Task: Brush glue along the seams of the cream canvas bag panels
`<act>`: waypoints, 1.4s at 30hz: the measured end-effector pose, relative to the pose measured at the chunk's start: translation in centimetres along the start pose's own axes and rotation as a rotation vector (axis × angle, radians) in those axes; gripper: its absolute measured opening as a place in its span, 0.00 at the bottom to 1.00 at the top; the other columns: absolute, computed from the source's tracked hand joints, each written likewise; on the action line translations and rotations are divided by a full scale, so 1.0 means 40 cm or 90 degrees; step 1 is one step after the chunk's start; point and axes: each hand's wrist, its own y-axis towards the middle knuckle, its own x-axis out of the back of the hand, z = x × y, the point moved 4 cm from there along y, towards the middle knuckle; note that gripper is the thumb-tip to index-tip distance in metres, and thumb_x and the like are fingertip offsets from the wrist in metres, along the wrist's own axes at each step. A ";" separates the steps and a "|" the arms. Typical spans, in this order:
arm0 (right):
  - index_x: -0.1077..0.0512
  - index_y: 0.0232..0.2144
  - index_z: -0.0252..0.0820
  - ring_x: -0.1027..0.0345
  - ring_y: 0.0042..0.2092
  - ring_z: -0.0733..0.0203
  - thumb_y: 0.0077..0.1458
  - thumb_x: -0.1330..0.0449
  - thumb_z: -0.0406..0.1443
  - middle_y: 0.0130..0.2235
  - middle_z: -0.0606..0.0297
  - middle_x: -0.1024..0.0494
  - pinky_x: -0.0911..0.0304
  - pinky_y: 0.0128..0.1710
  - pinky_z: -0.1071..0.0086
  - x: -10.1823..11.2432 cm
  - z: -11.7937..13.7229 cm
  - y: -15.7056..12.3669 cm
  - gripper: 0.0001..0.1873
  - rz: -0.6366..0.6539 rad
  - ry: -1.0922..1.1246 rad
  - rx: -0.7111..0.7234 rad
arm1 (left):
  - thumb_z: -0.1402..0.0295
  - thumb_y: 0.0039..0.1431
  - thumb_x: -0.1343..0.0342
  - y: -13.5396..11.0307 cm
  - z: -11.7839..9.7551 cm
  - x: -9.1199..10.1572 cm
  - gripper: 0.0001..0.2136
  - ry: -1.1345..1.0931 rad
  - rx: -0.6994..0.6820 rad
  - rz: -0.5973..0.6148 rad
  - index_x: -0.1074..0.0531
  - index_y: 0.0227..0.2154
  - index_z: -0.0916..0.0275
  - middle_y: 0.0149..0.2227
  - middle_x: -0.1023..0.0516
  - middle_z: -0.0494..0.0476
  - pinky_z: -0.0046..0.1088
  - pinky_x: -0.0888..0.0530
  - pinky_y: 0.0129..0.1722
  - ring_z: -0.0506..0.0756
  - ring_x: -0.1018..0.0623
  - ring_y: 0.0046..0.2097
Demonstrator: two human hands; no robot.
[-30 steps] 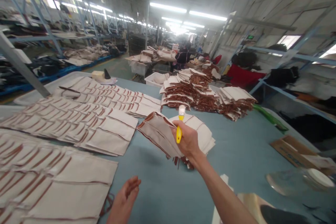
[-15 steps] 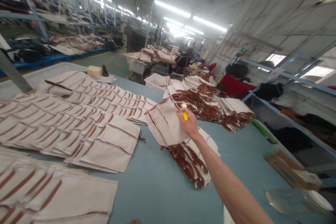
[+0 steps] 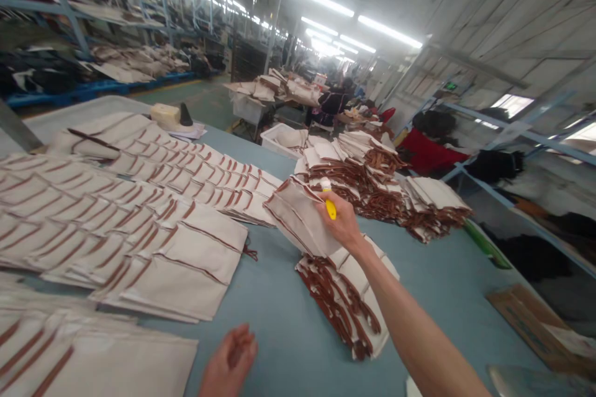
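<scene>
My right hand is closed round a small bundle of cream cloth bags with brown trim, held above the blue table. The same hand also grips a yellow-handled tool with a white tip. Directly under it lies a short stack of the same bags, brown straps spilling toward me. My left hand hovers low over the table near the front edge, fingers loosely apart and empty.
Rows of overlapping cream bags cover the table's left half. Tall piles of bags stand at the far side, with a white bin behind. A cardboard piece lies at right. Shelving racks line both sides; people work farther back.
My right hand lifted the bundle off the stack and now holds it slightly lower and nearer. My left hand dropped out of sight, then came back into view at the bottom.
</scene>
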 end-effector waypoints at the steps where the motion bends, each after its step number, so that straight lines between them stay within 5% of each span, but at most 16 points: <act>1: 0.19 0.40 0.43 0.33 0.31 0.59 0.58 0.41 0.46 0.30 0.65 0.22 0.40 0.35 0.68 0.011 0.010 -0.012 0.17 0.011 0.001 0.011 | 0.46 0.41 0.22 0.047 -0.036 -0.006 0.33 -0.010 -0.025 -0.015 0.20 0.46 0.61 0.50 0.14 0.67 0.55 0.24 0.64 0.74 0.17 0.57; 4: 0.18 0.41 0.44 0.32 0.30 0.60 0.61 0.40 0.45 0.30 0.65 0.20 0.40 0.34 0.70 0.048 0.047 -0.047 0.15 0.042 0.009 0.048 | 0.47 0.41 0.22 0.175 -0.155 -0.012 0.46 -0.055 -0.101 -0.040 0.29 0.63 0.60 0.73 0.31 0.69 0.48 0.42 0.77 0.69 0.35 0.75; 6: 0.18 0.42 0.44 0.32 0.28 0.61 0.64 0.40 0.44 0.30 0.66 0.20 0.40 0.32 0.71 0.069 0.073 -0.069 0.14 0.056 0.021 0.076 | 0.45 0.44 0.24 0.224 -0.213 -0.019 0.51 -0.099 -0.107 -0.015 0.35 0.69 0.59 0.77 0.39 0.70 0.48 0.42 0.77 0.68 0.39 0.77; 8: 0.19 0.43 0.44 0.32 0.26 0.63 0.66 0.41 0.43 0.29 0.67 0.21 0.40 0.30 0.72 0.080 0.090 -0.087 0.13 0.053 0.038 0.098 | 0.39 0.45 0.26 0.232 -0.239 -0.039 0.51 -0.151 -0.087 0.054 0.33 0.68 0.60 0.74 0.33 0.73 0.52 0.34 0.73 0.71 0.33 0.74; 12: 0.20 0.44 0.44 0.31 0.26 0.63 0.70 0.42 0.41 0.28 0.69 0.21 0.37 0.29 0.73 0.055 0.079 -0.113 0.12 0.022 0.019 0.116 | 0.32 0.42 0.29 0.167 -0.194 -0.085 0.45 -0.239 -0.031 0.136 0.20 0.56 0.61 0.60 0.17 0.72 0.54 0.22 0.63 0.75 0.22 0.65; 19: 0.20 0.46 0.43 0.24 0.32 0.63 0.75 0.48 0.32 0.32 0.64 0.17 0.38 0.33 0.73 -0.096 -0.002 -0.151 0.15 0.059 -0.252 0.307 | 0.47 0.48 0.25 0.106 -0.029 -0.059 0.26 -0.280 0.090 -0.001 0.18 0.46 0.57 0.51 0.12 0.64 0.47 0.20 0.62 0.70 0.17 0.61; 26: 0.20 0.43 0.43 0.26 0.41 0.55 0.73 0.45 0.30 0.34 0.59 0.18 0.39 0.38 0.69 -0.199 -0.043 -0.036 0.13 0.179 -0.386 0.272 | 0.46 0.56 0.31 0.172 -0.090 -0.046 0.27 -0.141 0.006 -0.148 0.20 0.49 0.62 0.55 0.14 0.67 0.56 0.34 0.72 0.73 0.23 0.67; 33: 0.27 0.55 0.43 0.23 0.41 0.57 0.75 0.53 0.30 0.51 0.52 0.19 0.38 0.34 0.69 -0.268 -0.082 0.137 0.17 0.277 -0.505 0.146 | 0.57 0.63 0.32 0.339 -0.157 -0.204 0.18 -0.236 -0.004 -0.136 0.20 0.49 0.63 0.54 0.14 0.65 0.45 0.20 0.58 0.65 0.17 0.57; 38: 0.30 0.57 0.40 0.21 0.46 0.52 0.72 0.55 0.26 0.53 0.46 0.21 0.33 0.38 0.67 -0.292 -0.152 0.227 0.20 0.304 -0.564 0.088 | 0.63 0.71 0.35 0.448 -0.152 -0.337 0.12 -0.273 0.053 -0.087 0.22 0.50 0.64 0.52 0.17 0.61 0.44 0.17 0.51 0.59 0.16 0.49; 42: 0.32 0.59 0.38 0.21 0.48 0.51 0.73 0.57 0.26 0.54 0.44 0.22 0.31 0.40 0.66 -0.320 -0.201 0.291 0.21 0.319 -0.585 0.082 | 0.62 0.71 0.35 0.527 -0.147 -0.400 0.12 -0.261 0.093 -0.066 0.22 0.50 0.64 0.51 0.18 0.60 0.42 0.17 0.48 0.59 0.17 0.48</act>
